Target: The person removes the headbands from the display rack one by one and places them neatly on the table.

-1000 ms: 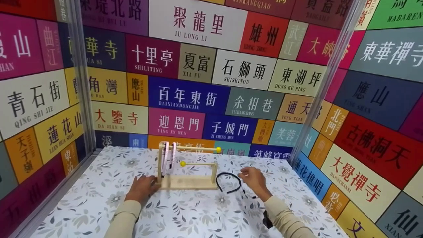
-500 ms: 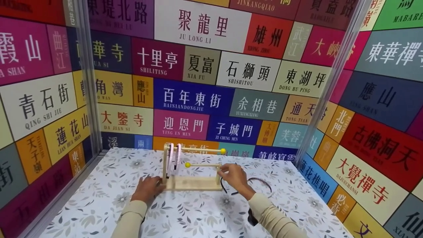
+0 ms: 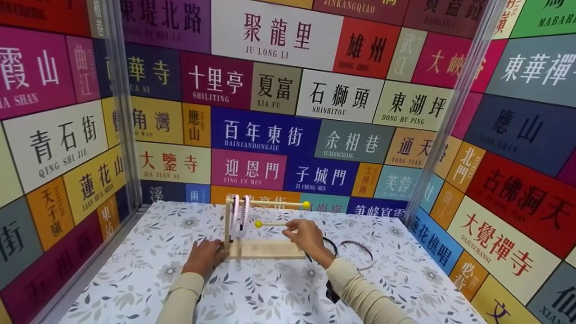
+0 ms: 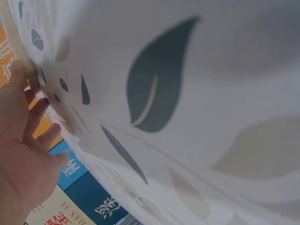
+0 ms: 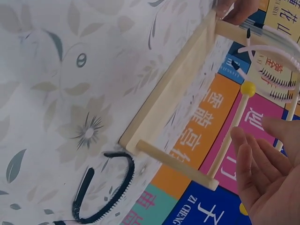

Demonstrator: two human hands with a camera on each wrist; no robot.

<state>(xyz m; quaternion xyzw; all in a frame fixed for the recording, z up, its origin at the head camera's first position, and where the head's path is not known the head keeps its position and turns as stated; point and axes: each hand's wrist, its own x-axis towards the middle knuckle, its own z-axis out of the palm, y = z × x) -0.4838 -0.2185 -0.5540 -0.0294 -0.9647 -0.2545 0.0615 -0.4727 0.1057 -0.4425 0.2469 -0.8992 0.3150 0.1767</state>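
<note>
A pale wooden stand [image 3: 267,249] has two rods, one high and one low, tipped with yellow balls [image 3: 258,224]. Two pink toothed headbands [image 3: 245,209] hang on the upper rod near the left post. At the stand's left end, my left hand [image 3: 204,257] grips the wood by its corner. My right hand [image 3: 306,236] is beside the lower rod [image 5: 239,112], fingers loosely bent and thumb apart, with nothing held. Whether a fingertip touches the rod, I cannot tell. A black toothed headband [image 5: 126,187] lies by the stand's right end.
Farther right on the table lies a dark, thin toothed headband [image 3: 370,252]. A leaf-patterned cloth [image 3: 252,292] covers the table. Behind it and at both sides stand colourful sign-printed walls [image 3: 261,130] with metal corner posts.
My right hand has moved left, from beside the black headband, past the stand's right post to the lower rod. The thin headband at right has come into view. My left hand stays put.
</note>
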